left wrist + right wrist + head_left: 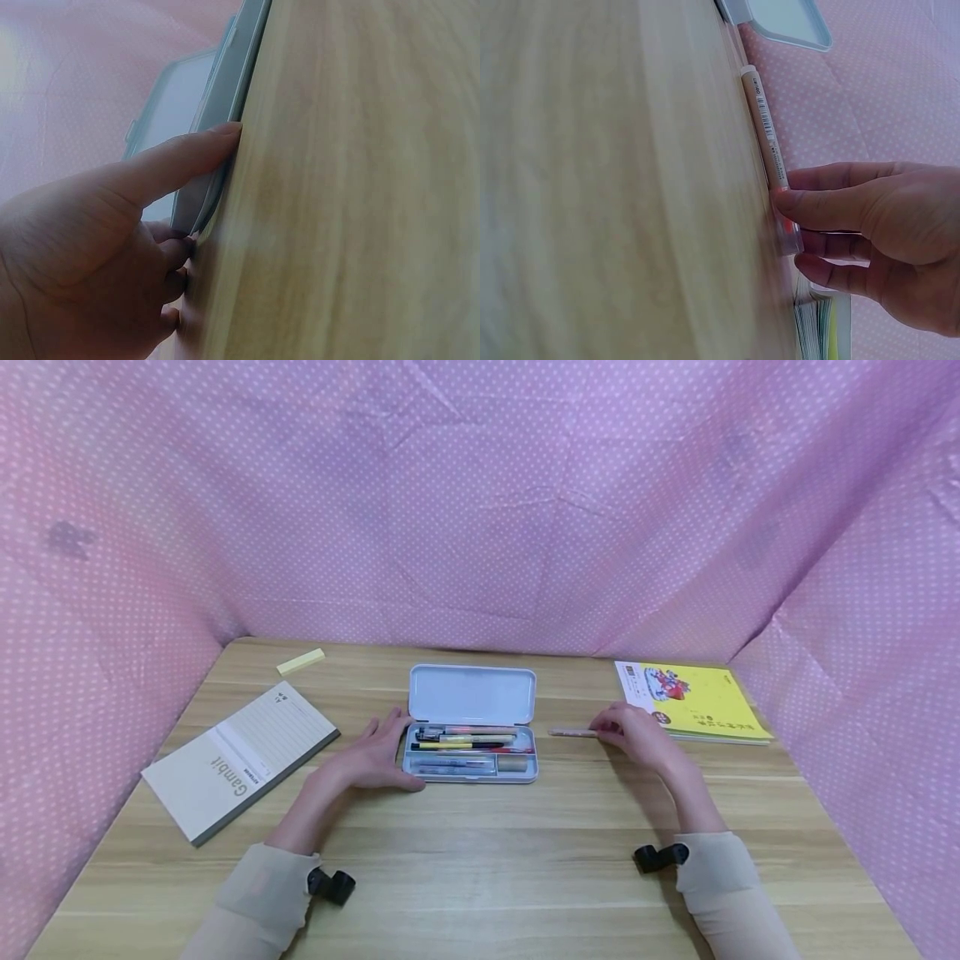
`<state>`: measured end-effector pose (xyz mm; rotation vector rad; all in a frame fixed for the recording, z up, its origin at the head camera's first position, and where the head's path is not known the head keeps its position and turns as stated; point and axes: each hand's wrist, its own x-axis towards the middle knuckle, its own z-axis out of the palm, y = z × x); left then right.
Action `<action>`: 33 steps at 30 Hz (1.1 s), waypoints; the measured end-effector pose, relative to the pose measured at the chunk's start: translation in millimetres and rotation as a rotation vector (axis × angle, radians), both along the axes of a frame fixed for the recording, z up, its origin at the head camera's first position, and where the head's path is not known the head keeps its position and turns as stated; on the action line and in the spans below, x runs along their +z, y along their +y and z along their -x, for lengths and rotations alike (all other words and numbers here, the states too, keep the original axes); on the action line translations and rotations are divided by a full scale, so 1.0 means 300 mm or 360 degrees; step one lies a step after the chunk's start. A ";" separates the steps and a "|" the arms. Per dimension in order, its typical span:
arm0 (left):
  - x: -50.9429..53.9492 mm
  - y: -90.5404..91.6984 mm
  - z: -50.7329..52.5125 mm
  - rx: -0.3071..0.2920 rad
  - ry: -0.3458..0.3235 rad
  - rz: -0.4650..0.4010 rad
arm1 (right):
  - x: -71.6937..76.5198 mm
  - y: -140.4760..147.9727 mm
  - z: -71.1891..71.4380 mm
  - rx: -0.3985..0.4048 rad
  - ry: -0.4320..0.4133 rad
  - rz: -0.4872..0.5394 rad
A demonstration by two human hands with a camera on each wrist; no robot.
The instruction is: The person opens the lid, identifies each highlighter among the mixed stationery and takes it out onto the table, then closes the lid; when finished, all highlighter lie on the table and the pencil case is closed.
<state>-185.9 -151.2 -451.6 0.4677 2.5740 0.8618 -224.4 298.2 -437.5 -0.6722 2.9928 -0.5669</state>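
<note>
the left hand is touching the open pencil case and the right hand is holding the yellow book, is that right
Not quite: the right hand is holding a pen, not the yellow book, as the right wrist view shows. The left hand is indeed touching the open pencil case.

Case (pixel 471 780) L end blocked by L hand (pixel 372 758), rear by raised lid (pixel 472 693). Narrow gap case–pen (pixel 572 732). Front table (pixel 487 868) free btwn sleeves (pixel 258 893). Bk (pixel 712 702) close by R hand (pixel 637 735), far side
</note>
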 end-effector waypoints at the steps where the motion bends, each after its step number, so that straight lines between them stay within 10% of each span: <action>1: 0.004 0.001 -0.002 0.0001 -0.0003 0.0001 | 0.001 0.000 -0.001 0.0001 -0.0001 0.0001; 22: 0.009 0.007 -0.001 -0.0001 -0.0011 0.0017 | 0.020 -0.016 -0.010 -0.0030 0.0010 0.0097; 33: 0.005 0.006 0.001 0.0004 -0.0012 0.0014 | 0.048 -0.217 -0.054 0.0086 0.0028 0.0387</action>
